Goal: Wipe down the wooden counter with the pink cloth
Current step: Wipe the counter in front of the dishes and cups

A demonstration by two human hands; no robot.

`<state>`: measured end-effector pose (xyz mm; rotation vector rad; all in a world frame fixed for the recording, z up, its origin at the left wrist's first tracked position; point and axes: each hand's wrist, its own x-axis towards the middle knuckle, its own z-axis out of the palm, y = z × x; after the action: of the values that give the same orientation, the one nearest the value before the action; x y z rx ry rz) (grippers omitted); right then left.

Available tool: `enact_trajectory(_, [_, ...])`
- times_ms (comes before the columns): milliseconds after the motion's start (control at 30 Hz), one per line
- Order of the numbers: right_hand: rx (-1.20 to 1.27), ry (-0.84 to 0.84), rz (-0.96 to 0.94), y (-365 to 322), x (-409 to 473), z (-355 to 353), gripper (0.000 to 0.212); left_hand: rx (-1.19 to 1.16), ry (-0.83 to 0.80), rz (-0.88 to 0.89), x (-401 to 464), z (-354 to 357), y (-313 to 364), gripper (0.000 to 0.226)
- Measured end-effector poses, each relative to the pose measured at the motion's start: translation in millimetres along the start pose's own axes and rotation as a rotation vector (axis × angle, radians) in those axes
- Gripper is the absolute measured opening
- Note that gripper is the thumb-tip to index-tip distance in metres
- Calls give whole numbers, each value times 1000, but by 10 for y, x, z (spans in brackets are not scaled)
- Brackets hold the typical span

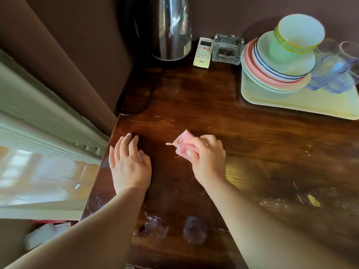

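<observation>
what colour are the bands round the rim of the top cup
Yellow bands on the pale cup, clearest in the head view.

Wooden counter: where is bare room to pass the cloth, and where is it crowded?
Bare wood lies between the right hand holding the pink cloth and the tray, and ahead toward the kettle. The back is crowded: remote, ashtray, stacked plates.

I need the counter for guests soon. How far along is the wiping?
Hard to call any part finished. In hand: the right hand holds the bunched pink cloth on the wooden counter; the left hand rests flat. Left: whitish smears at near right and smudges near the front edge.
</observation>
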<state>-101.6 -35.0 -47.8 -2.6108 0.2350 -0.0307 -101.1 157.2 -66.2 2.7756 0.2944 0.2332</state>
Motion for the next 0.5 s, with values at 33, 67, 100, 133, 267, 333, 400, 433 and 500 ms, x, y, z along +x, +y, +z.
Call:
enact_trajectory(33, [14,-20,-32,66,-81,-28,34,-7,6,1,0,6,-2,42])
enact_trajectory(67, [21,-35,-48,128,-91,-53,34,-13,13,1,-5,11,-7,42])
enact_trajectory(100, [18,-34,-41,165,-33,-70,32,-17,23,0,-6,20,-9,41])
enact_trajectory(133, [9,-18,-7,178,70,-62,30,-16,30,0,-1,27,-12,41])
enact_trajectory(267, [-19,89,151,92,332,-7,27,-16,44,6,-3,43,-25,41])
enact_trajectory(333, [-12,98,127,78,149,15,30,-11,38,14,-5,46,-25,42])
enact_trajectory(400, [-7,82,12,125,-116,8,33,-13,38,17,0,47,-25,42])
enact_trajectory(433, [-1,52,-36,169,-183,-13,34,-17,40,17,-2,46,-27,41])
enact_trajectory(500, [-4,24,-48,265,-54,-85,31,-31,51,19,-2,42,-26,41])
